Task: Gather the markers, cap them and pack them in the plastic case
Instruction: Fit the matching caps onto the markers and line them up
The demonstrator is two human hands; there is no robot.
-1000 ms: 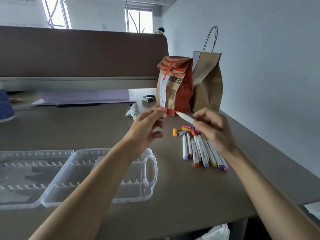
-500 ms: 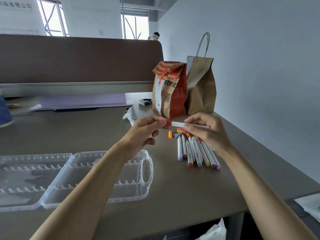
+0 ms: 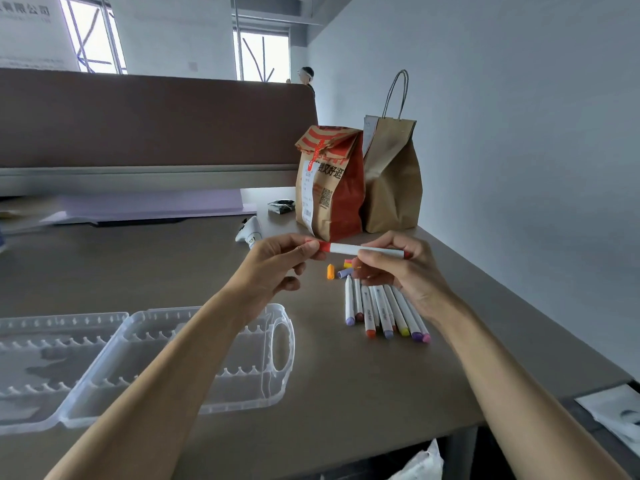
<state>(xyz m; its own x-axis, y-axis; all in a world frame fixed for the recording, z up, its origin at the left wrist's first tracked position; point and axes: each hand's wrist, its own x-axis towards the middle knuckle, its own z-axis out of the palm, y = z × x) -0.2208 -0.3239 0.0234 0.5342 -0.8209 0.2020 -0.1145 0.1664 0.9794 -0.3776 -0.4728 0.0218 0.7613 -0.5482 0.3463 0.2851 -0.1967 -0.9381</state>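
I hold a white marker [image 3: 349,249] level above the table. My right hand [image 3: 398,271] grips its barrel. My left hand [image 3: 280,261] pinches the red cap [image 3: 322,246], which sits on the marker's left end. Below my right hand several white markers [image 3: 381,311] lie side by side, coloured ends toward me. Loose caps lie just beyond them: an orange cap [image 3: 330,271], a purple cap [image 3: 345,273] and a pink-yellow one partly hidden by my fingers. The clear plastic case [image 3: 277,362] lies open at the left, under my left forearm, with nothing in its slots.
A red-and-brown paper bag [image 3: 332,188] and a plain brown handled bag [image 3: 391,181] stand at the back right. A small white object [image 3: 250,232] lies behind my left hand. A brown partition [image 3: 156,119] runs along the back. The table's front edge is near.
The red cap was apart from the marker's bare tip; my hands have come together and the cap now sits on the marker, which has swung level.
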